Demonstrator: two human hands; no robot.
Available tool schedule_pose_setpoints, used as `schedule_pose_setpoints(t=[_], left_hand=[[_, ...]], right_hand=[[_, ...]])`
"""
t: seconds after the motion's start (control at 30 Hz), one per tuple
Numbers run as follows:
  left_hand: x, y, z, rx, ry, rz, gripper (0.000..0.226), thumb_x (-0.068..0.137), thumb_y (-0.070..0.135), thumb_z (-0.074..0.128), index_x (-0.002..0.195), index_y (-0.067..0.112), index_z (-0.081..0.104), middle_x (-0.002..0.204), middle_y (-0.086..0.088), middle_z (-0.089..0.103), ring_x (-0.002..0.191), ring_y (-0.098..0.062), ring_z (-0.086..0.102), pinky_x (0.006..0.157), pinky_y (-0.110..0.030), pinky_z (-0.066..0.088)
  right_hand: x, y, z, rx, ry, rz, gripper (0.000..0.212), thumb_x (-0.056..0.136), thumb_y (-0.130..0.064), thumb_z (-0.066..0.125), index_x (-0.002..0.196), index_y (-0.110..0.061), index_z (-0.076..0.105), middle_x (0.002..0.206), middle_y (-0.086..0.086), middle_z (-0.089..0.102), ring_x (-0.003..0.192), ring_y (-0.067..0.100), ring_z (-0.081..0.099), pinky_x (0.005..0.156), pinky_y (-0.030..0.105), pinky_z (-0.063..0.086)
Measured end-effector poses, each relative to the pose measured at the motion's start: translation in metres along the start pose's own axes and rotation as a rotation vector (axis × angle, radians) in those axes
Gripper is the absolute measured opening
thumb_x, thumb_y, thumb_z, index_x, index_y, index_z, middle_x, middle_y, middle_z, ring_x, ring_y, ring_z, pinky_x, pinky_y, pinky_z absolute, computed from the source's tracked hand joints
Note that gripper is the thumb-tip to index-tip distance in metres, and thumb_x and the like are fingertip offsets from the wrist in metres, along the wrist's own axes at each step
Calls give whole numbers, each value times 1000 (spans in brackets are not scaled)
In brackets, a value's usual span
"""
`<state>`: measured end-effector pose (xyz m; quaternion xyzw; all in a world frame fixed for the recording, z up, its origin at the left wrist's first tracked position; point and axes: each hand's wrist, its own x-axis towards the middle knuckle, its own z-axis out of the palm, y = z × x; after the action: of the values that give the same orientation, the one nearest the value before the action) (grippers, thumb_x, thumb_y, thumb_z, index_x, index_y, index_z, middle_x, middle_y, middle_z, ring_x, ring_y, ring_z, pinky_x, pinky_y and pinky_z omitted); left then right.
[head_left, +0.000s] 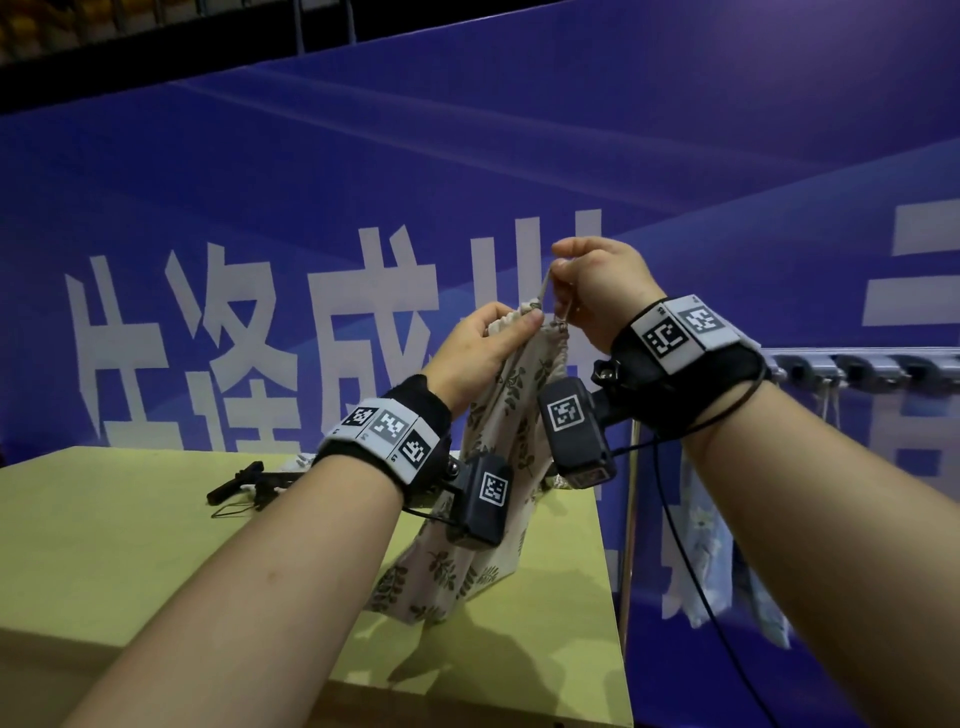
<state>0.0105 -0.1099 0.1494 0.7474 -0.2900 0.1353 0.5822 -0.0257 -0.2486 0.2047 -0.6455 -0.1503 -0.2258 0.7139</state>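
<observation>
Cream cloth with a dark leaf print: the bag (498, 415) hangs upright above the tabletop (156, 545) near its right edge, and its lower end seems to rest on the surface. The left hand (478, 353) grips the gathered mouth, fingers curled round it. The right hand (602, 291) pinches the cord (544, 288) just above. A black tool (244, 483) lies near the far edge. A blue banner (467, 182) stands behind.
</observation>
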Motion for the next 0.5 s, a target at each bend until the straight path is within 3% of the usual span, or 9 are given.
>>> schedule_pose_setpoints(t=[0.3, 0.5], left_hand=[[2, 0, 3, 43, 20, 15, 24, 92, 43, 62, 89, 20, 56, 86, -5, 65, 77, -20, 61, 72, -37, 51], [-2, 9, 11, 49, -83, 0, 21, 94, 39, 59, 91, 19, 55, 86, -6, 65, 80, -22, 64, 73, -39, 54]], right_hand=[[-2, -4, -26, -170, -146, 80, 23, 92, 5, 42, 84, -12, 55, 69, 7, 50, 60, 15, 43, 56, 26, 37], [-9, -13, -45, -384, -316, 203, 11, 90, -4, 55, 84, -11, 61, 62, 2, 54, 47, 9, 45, 51, 22, 39]])
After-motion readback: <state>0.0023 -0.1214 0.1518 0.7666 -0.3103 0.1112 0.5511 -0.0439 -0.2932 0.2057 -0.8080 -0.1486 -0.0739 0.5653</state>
